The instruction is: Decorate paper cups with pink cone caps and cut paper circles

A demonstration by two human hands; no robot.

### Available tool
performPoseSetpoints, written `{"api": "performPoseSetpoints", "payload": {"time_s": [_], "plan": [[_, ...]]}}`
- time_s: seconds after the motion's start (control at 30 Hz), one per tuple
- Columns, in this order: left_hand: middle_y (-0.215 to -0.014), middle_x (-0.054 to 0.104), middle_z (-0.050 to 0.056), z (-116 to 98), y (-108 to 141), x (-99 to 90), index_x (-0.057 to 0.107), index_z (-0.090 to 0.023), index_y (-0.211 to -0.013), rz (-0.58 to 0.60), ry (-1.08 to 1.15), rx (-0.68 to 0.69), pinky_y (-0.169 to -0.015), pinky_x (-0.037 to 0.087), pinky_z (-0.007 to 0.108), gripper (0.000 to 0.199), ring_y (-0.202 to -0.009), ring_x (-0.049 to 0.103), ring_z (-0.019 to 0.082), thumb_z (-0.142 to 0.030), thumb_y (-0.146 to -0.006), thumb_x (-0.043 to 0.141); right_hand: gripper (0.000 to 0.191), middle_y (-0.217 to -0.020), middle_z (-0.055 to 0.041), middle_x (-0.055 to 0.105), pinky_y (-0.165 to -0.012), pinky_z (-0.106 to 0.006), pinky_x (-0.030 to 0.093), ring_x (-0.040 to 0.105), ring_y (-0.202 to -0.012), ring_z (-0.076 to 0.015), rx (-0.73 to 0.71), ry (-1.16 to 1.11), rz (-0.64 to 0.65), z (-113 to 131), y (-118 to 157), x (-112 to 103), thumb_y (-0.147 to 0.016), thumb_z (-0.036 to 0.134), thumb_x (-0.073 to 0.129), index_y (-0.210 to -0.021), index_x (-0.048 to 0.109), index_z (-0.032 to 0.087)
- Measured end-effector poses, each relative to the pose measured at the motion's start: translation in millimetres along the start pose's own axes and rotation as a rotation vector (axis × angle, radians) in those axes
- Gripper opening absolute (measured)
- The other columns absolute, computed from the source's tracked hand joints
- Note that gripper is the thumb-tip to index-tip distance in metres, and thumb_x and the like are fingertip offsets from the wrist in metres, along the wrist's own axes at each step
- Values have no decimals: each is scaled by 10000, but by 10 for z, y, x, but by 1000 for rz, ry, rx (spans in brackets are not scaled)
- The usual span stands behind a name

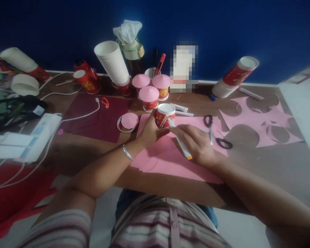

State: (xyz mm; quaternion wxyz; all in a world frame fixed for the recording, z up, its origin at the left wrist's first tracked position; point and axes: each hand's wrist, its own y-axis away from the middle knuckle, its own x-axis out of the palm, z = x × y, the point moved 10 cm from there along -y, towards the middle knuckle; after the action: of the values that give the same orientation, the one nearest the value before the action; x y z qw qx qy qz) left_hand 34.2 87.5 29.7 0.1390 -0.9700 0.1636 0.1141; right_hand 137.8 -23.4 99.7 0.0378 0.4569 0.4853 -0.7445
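My left hand (150,133) is closed around the lower left side of a red patterned paper cup (161,116) with a white rim. In my right hand (196,143) is a white tube (182,145) with a yellow end, its narrow tip touching or very close to the cup's right side. Both hands are over a stack of pink paper (170,165). Black-handled scissors (211,136) lie on the paper to the right of my right hand. Behind the cup stand three red cups with pink cone tops (149,94).
Stacked white cups (112,62) and a bottle with tissue (131,48) stand at the back. Cut pink scraps (260,119) and a leaning cup stack (235,77) are at right. A power strip (41,137) with cables lies left. A pink disc (130,121) is near my left hand.
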Motion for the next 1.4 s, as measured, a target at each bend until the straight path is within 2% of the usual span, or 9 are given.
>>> {"api": "performPoseSetpoints", "payload": {"time_s": [0.17,0.37,0.6,0.9,1.03,1.17,1.23,1.33,1.4], "plan": [[-945,723,84,74,3,-8,559,-196,-961,-18,15,-33,-706,572,335,668,-847,679,226,-643,-596,895,409,-1034,-174,702,-733,-372,609,691,-877,-248,-21,-26,-1,11,4,28,-960,132,642,-1350,541,61],[-867,713,59,74,1,-28,564,-192,-949,-26,4,-40,-671,569,321,624,-769,663,201,-568,-597,916,441,-1043,-166,704,-760,-372,615,695,-901,-246,-22,-55,0,17,20,40,-966,133,632,-1388,518,73],[-922,729,56,142,8,-18,568,-197,-941,-60,61,-88,-658,562,302,555,-765,657,181,-425,-590,933,501,-1058,-160,702,-753,-373,616,702,-906,-248,-16,-62,14,30,34,65,-969,127,617,-1449,478,99],[-882,729,32,101,10,-34,564,-201,-925,-54,-36,-67,-652,569,302,467,-761,670,183,-380,-648,895,509,-1064,-159,703,-760,-368,612,700,-903,-242,-8,-66,21,26,35,62,-980,133,605,-1468,462,103],[-955,744,65,140,14,-26,553,-194,-967,-50,-29,-81,-669,576,296,486,-799,683,184,-403,-669,875,492,-1068,-162,703,-767,-374,615,706,-922,-248,-7,-71,22,26,36,63,-985,139,590,-1461,472,97],[-916,746,60,139,12,-21,566,-196,-949,-59,8,-82,-667,589,318,510,-759,678,185,-443,-648,895,452,-1059,-169,704,-758,-373,615,703,-919,-249,-15,-71,18,28,29,51,-970,134,609,-1408,509,82],[-909,741,57,111,8,-16,577,-197,-934,-64,32,-68,-673,595,337,506,-750,673,186,-461,-646,899,448,-1021,-146,706,-715,-360,608,697,-873,-235,-34,-64,-9,37,33,11,-968,139,611,-1403,512,103],[-895,733,55,91,2,-6,587,-196,-931,-62,61,-75,-685,598,353,498,-747,672,187,-486,-665,893,410,-929,-76,700,-643,-347,584,672,-758,-203,-58,-81,-80,35,62,-75,-976,123,557,-1379,533,196],[-888,730,55,62,-4,-4,589,-199,-954,-56,40,-64,-693,599,355,532,-761,679,193,-527,-666,893,389,-918,-47,704,-647,-346,583,677,-747,-193,16,-115,-132,-63,86,-115,-982,106,519,-1339,548,258]]}}
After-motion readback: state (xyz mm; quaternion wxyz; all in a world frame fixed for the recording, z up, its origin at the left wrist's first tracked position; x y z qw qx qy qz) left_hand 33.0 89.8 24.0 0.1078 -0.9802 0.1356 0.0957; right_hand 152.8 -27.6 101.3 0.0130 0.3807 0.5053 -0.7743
